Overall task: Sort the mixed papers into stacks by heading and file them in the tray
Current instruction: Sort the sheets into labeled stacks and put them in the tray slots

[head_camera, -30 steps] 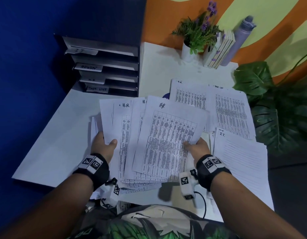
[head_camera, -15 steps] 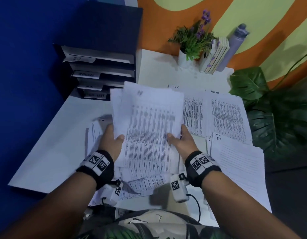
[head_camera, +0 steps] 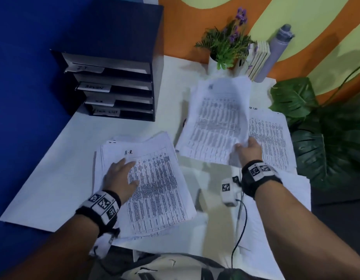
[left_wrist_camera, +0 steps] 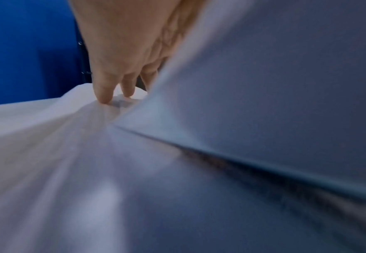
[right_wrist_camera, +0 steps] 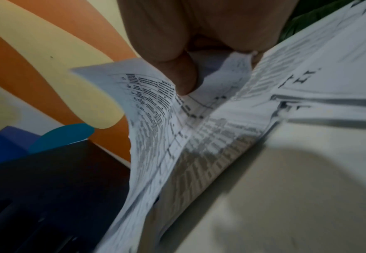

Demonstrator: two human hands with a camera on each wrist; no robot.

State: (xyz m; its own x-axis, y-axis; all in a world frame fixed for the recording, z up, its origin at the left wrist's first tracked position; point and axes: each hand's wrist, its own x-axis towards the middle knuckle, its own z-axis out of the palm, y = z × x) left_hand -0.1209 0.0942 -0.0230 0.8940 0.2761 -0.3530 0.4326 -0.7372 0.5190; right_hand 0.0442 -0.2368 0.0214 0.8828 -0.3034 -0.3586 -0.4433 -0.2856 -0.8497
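My right hand [head_camera: 248, 151] is pinching the lower right corner of a small sheaf of printed sheets [head_camera: 217, 120], thumb [right_wrist_camera: 177, 75] on top and the other fingers curled underneath, so the paper is bowing and fanning away from the grip. I am holding it raised over the table [head_camera: 53, 178], beside a sorted pile [head_camera: 270, 138] lying to its right. Its heading is too blurred for me to read. My left hand [head_camera: 119, 178] is lying flat with fingers nearly straight, pressing down on the stack headed H.R [head_camera: 154, 178]; in the wrist view the fingertips [left_wrist_camera: 104, 95] are touching paper and gripping nothing.

To do this step well, I judge I should be lowering the sheaf square onto the pile with the matching heading, easing the far edge down first so the loose sheets are not sliding apart, and releasing only once it is resting flat. My left hand should go on pinning the near stack. The black filing tray [head_camera: 118, 81], with labelled slots, is standing at the far left of the table, well apart from both hands.
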